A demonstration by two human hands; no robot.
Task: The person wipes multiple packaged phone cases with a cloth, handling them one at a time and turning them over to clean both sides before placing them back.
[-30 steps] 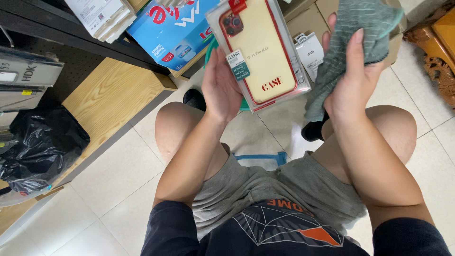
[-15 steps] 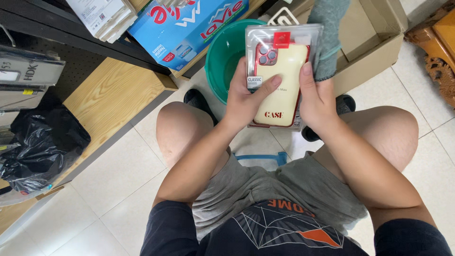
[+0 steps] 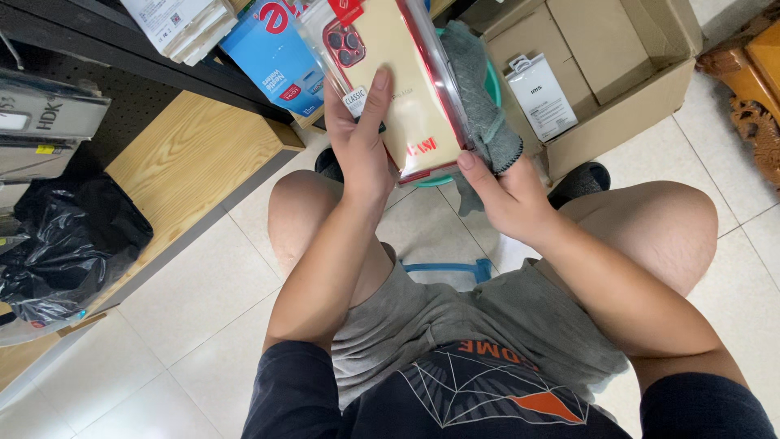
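A seated person, seen from above, holds a packaged phone case [image 3: 402, 89] up over bare knees. At the far right an open cardboard box [image 3: 617, 122] sits on the tiled floor; inside it lie a flat brown carton [image 3: 605, 49] and a small white retail pack [image 3: 540, 96]. Just left of the box, a green plastic basin [image 3: 492, 81] peeks out from behind the package; what it holds is hidden. At the far left, a blue box [image 3: 272, 61] and a stack of white packs [image 3: 183, 24] rest by a dark shelf, with a black plastic bag [image 3: 69, 244] on the wooden platform nearer the viewer.

The phone case is cream-coloured with a red rim and a red camera surround, sealed in a clear sleeve with a red hang tab at its far end. The left hand [image 3: 357, 150] grips the package's left edge, index finger laid flat on its front. The right hand [image 3: 508, 195] pinches the near right corner with the thumb while its fingers clasp a grey-green cloth [image 3: 483, 106] against the package's right side.
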